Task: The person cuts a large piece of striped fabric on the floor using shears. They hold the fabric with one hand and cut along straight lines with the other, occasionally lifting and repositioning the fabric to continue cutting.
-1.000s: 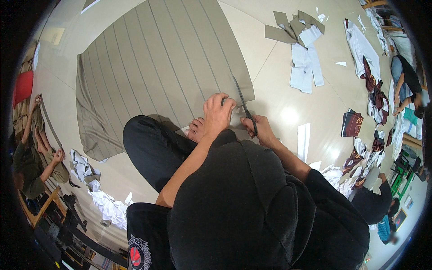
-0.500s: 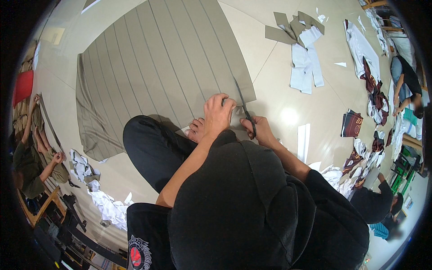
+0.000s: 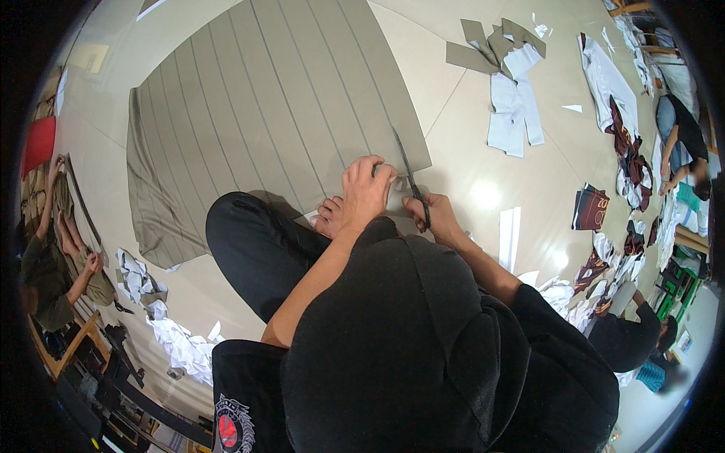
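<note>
A large khaki cloth (image 3: 264,113) with dark parallel lines lies spread on the floor. Black scissors (image 3: 405,160) lie along the line nearest its right edge, close to the near edge. Their handles are in my right hand (image 3: 438,213), fingers closed round them. Just left of the blades, my left hand (image 3: 365,187) has its fingers curled and closed on the cloth's near edge. My bare foot (image 3: 328,219) rests at that edge, partly behind my left wrist.
Khaki and pale blue cut strips (image 3: 513,90) lie at the far right, with a long white strip (image 3: 510,240) nearer. White scraps (image 3: 181,343) are heaped at left. Another person (image 3: 57,264) sits at left, handling a dark strip; other people (image 3: 683,143) work at right.
The person at left has lowered their hand slightly. My hands, the scissors and the cloth look nearly unchanged.
</note>
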Available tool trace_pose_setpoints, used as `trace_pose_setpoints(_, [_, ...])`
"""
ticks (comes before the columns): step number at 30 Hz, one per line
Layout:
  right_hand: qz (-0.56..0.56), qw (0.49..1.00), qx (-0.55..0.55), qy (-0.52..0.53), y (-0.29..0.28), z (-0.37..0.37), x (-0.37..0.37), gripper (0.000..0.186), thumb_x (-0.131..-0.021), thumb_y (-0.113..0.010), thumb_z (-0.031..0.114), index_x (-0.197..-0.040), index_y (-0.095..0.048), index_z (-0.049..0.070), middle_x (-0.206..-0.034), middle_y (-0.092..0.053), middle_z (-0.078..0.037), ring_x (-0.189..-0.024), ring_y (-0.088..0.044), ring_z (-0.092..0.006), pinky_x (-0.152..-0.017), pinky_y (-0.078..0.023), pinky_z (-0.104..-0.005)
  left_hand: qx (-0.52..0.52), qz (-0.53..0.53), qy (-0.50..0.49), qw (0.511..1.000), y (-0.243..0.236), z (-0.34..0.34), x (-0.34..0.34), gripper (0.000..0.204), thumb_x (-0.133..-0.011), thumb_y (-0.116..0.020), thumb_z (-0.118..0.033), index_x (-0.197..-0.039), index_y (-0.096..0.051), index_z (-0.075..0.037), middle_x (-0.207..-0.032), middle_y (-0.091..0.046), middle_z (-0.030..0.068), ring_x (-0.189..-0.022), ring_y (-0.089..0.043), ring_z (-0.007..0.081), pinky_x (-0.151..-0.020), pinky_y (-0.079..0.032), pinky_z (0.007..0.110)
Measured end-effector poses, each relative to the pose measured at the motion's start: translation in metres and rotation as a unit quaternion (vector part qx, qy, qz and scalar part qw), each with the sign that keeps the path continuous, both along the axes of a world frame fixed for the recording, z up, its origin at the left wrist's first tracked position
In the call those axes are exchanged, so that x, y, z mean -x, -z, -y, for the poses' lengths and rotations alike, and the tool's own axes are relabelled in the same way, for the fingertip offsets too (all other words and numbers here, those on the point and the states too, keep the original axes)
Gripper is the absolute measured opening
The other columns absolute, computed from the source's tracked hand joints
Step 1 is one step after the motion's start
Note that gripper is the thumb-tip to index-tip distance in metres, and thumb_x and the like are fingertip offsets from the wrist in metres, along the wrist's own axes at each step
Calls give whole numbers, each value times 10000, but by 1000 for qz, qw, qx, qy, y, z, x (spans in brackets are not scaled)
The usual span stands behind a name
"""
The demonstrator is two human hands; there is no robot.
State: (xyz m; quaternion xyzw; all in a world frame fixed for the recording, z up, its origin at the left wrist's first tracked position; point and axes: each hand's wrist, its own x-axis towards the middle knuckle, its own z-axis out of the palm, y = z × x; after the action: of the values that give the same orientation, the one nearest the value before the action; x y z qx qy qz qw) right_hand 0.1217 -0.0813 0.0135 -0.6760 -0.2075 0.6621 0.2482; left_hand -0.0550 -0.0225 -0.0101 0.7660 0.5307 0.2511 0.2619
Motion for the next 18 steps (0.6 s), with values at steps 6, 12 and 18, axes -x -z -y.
trace_pose_setpoints(6, [-11, 1000, -8, 19, 5, -10, 1, 331, -855, -764, 326, -754, -625, 42, -604, -543, 2, -489, -493, -101, -444, -349, -255, -9, 5, 1, 1000, 2, 0, 1, 134, -863, -692, -166, -993, -657, -165, -1168, -574, 64, -1160, -535, 303, -977, -406, 474])
trace_pose_setpoints(12, [-20, 1000, 3, 17, 2, -20, 3, 296, -854, -758, 295, -746, -614, 61, -613, -541, 7, -501, -495, -90, -446, -354, -255, -4, 8, -5, 1000, -1, 0, 0, 140, -858, -703, -173, -991, -661, -161, -1157, -577, 63, -1156, -539, 299, -978, -412, 467])
trace_pose_setpoints(18, [-25, 999, 4, 30, 4, -22, 4, 280, -851, -766, 278, -752, -619, 62, -624, -545, 13, -497, -487, -84, -442, -353, -251, -4, 11, -5, 1000, -2, 1, 0, 139, -862, -701, -171, -994, -661, -158, -1157, -578, 62, -1160, -540, 293, -978, -414, 466])
